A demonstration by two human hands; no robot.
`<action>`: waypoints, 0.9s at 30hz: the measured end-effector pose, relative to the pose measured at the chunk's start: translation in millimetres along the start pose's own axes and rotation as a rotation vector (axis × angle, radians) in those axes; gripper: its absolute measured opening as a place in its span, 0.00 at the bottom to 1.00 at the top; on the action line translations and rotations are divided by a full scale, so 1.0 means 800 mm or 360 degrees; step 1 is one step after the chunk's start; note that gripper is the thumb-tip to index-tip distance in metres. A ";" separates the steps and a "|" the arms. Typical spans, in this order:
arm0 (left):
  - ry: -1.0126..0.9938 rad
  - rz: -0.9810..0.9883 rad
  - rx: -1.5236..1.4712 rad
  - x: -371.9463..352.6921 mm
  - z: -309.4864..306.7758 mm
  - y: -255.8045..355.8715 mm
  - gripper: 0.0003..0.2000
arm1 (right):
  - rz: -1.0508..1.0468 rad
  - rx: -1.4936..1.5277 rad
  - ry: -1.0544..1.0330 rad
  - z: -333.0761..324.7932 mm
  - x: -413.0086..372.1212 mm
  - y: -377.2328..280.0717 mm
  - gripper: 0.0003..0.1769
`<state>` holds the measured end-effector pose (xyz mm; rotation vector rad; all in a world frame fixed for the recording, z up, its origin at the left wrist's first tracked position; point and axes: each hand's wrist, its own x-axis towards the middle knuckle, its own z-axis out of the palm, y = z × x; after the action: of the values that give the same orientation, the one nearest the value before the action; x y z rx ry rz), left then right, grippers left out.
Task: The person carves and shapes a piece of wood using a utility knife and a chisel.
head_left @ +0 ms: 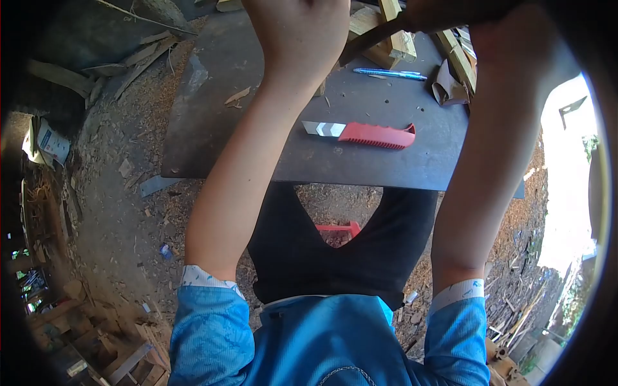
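My right hand, dim and partly cut off at the upper right, is closed around the dark handle of a chisel-like tool. Its narrow dark metal blade points left and down, toward my left wrist. At the top edge is my left hand; its fingers lie outside the picture, so what they do is hidden. Below the blade, on the dark table, a red utility knife lies with its blade out to the left. A blue pen rests beyond the knife.
Pieces of wood lie at the table's far side, with a crumpled brown scrap at its right. Small wood chips are on the tabletop. Shavings cover the ground, and a metal strip shows below the table's left corner.
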<state>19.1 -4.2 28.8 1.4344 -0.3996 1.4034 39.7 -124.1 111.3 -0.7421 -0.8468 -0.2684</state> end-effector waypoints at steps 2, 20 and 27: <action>-0.0020 -0.0032 0.0029 0.000 -0.001 0.003 0.20 | -0.0019 -0.0007 0.0003 0.002 0.000 -0.004 0.24; 0.0016 0.0037 -0.0073 0.047 0.026 0.046 0.23 | 0.0029 -0.0083 -0.0001 0.010 -0.001 0.001 0.27; 0.0333 -0.0403 0.0243 0.020 -0.014 0.002 0.21 | 0.0280 0.0024 -0.0032 0.020 -0.001 0.028 0.28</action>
<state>15.7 11.2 41.0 1.3878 0.0238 1.3811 41.1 -96.6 106.9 -0.8010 -0.7960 -0.0977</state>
